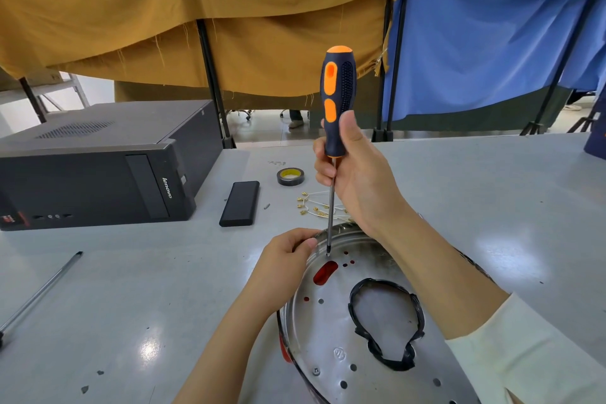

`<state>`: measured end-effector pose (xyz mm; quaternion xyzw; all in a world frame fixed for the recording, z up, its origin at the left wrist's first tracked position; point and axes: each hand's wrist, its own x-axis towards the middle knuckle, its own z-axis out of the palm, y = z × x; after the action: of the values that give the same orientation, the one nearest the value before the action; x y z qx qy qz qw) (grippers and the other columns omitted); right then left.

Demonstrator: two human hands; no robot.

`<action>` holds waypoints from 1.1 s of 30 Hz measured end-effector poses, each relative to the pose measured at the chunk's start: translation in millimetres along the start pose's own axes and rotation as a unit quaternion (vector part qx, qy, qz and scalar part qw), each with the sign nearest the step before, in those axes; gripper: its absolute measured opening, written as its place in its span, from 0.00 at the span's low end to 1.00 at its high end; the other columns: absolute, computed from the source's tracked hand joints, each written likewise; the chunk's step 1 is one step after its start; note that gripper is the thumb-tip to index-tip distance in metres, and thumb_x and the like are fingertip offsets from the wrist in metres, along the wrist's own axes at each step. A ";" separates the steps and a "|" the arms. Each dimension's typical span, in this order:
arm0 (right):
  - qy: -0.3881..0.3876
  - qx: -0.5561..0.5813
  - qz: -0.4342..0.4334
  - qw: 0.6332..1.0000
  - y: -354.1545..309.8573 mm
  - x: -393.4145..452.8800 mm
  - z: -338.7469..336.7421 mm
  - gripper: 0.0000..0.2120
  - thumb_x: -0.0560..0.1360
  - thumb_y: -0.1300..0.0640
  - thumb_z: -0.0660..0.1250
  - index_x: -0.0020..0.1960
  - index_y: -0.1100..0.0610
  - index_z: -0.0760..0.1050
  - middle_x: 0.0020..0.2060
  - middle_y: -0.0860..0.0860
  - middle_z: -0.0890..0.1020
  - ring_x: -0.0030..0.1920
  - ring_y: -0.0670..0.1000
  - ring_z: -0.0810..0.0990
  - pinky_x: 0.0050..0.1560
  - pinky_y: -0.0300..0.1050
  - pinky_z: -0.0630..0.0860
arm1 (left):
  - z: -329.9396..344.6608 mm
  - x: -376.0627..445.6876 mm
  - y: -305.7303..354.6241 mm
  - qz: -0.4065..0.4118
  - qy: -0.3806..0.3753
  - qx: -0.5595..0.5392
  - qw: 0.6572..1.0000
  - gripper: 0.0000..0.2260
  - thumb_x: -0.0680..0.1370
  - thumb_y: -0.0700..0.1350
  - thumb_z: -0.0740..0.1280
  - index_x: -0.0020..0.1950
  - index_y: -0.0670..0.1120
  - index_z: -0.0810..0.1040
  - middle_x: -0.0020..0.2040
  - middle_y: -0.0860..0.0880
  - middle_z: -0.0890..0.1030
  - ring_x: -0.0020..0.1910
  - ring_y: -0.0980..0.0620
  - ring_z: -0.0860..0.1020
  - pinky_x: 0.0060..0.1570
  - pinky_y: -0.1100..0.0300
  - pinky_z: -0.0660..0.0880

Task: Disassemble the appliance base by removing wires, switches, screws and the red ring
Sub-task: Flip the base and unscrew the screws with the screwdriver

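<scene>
A round metal appliance base [331,331] lies on the grey table in front of me, with a hole edged in black tape. Red of the ring [325,272] shows through a slot in the plate and at its left rim. My right hand [355,174] grips the lower handle of a black and orange screwdriver [337,98], held upright. Its tip rests on a screw [328,254] near the plate's far edge. My left hand [283,259] holds the plate's far left rim, fingers curled over it. One more screw [316,371] sits near the front edge.
Loose white wires with brass terminals [311,205] lie beyond the base, with a roll of tape [290,176] and a black slab-shaped device [240,203]. A desktop computer case [98,164] stands at the left. A thin rod [39,292] lies at the near left.
</scene>
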<state>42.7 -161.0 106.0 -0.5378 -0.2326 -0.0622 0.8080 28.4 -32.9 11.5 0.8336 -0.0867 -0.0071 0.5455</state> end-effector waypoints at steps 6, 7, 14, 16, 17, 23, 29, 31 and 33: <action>0.030 -0.031 -0.028 0.999 1.8 -1.2 -1.6 0.14 0.79 0.49 0.56 0.53 0.61 0.69 0.37 0.51 0.74 0.31 0.48 0.67 0.33 0.40 0.66 | -0.1 0.2 0.5 -0.004 0.002 0.005 1.000 0.11 0.81 0.45 0.59 0.54 0.55 0.80 0.49 0.58 0.82 0.52 0.59 0.78 0.50 0.66 0.71; 0.035 -0.020 -0.018 0.999 1.6 -0.6 -1.6 0.18 0.81 0.49 0.53 0.58 0.63 0.71 0.38 0.51 0.74 0.31 0.47 0.68 0.33 0.40 0.67 | -0.1 0.3 0.8 -0.005 0.001 0.005 1.000 0.11 0.81 0.45 0.59 0.55 0.55 0.80 0.49 0.58 0.82 0.52 0.59 0.78 0.50 0.66 0.71; 0.038 -0.013 -0.025 0.999 0.7 1.6 -3.3 0.11 0.79 0.49 0.59 0.51 0.57 0.66 0.35 0.50 0.73 0.28 0.46 0.67 0.31 0.38 0.66 | 0.0 -0.2 0.6 -0.002 0.000 0.008 1.000 0.11 0.81 0.44 0.59 0.54 0.56 0.80 0.49 0.59 0.81 0.51 0.60 0.77 0.47 0.69 0.70; 0.050 -0.023 -0.037 0.998 2.8 1.8 -4.6 0.09 0.80 0.51 0.58 0.50 0.57 0.65 0.35 0.50 0.73 0.29 0.47 0.68 0.32 0.39 0.68 | 0.1 0.2 0.2 -0.001 0.000 0.006 1.000 0.11 0.81 0.45 0.59 0.53 0.57 0.80 0.48 0.60 0.82 0.50 0.61 0.77 0.46 0.69 0.70; 0.051 -0.024 -0.039 0.998 3.3 1.9 -5.1 0.10 0.81 0.50 0.57 0.51 0.58 0.66 0.36 0.50 0.74 0.30 0.47 0.70 0.32 0.40 0.69 | 0.1 0.5 0.0 -0.001 0.000 0.006 1.000 0.11 0.81 0.45 0.59 0.52 0.57 0.80 0.48 0.60 0.82 0.50 0.61 0.77 0.47 0.69 0.70; 0.014 0.024 -0.006 1.000 3.4 2.6 -4.4 0.23 0.82 0.46 0.47 0.60 0.62 0.71 0.35 0.50 0.75 0.29 0.46 0.68 0.31 0.38 0.67 | 0.7 0.8 -0.4 0.002 0.001 0.005 1.000 0.11 0.81 0.45 0.59 0.51 0.58 0.80 0.47 0.60 0.82 0.50 0.59 0.78 0.50 0.66 0.72; 0.022 -0.001 -0.027 0.999 -1.8 2.4 -3.4 0.21 0.73 0.40 0.64 0.53 0.56 0.64 0.33 0.49 0.70 0.28 0.45 0.64 0.28 0.37 0.63 | 0.6 0.6 0.2 0.001 0.001 0.008 1.000 0.11 0.81 0.44 0.59 0.54 0.55 0.80 0.48 0.58 0.82 0.51 0.59 0.78 0.51 0.64 0.72; 0.050 -0.020 -0.039 0.998 -0.7 1.9 -4.9 0.18 0.73 0.46 0.67 0.52 0.56 0.63 0.34 0.49 0.71 0.30 0.46 0.65 0.30 0.39 0.65 | 0.5 0.4 -0.1 0.000 0.000 0.006 1.000 0.12 0.81 0.44 0.59 0.54 0.54 0.81 0.48 0.58 0.82 0.51 0.58 0.78 0.52 0.63 0.73; 0.048 -0.025 -0.051 0.997 1.3 2.0 -6.3 0.12 0.76 0.49 0.62 0.51 0.57 0.65 0.35 0.50 0.74 0.31 0.47 0.68 0.31 0.40 0.68 | 0.4 0.2 -0.8 0.001 0.000 0.004 1.000 0.12 0.81 0.45 0.59 0.54 0.55 0.81 0.48 0.59 0.82 0.51 0.59 0.78 0.53 0.62 0.73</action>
<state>46.9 -165.8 103.8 -0.5417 -0.2194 -0.1352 0.8001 28.6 -33.0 10.6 0.8356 -0.0872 -0.0061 0.5423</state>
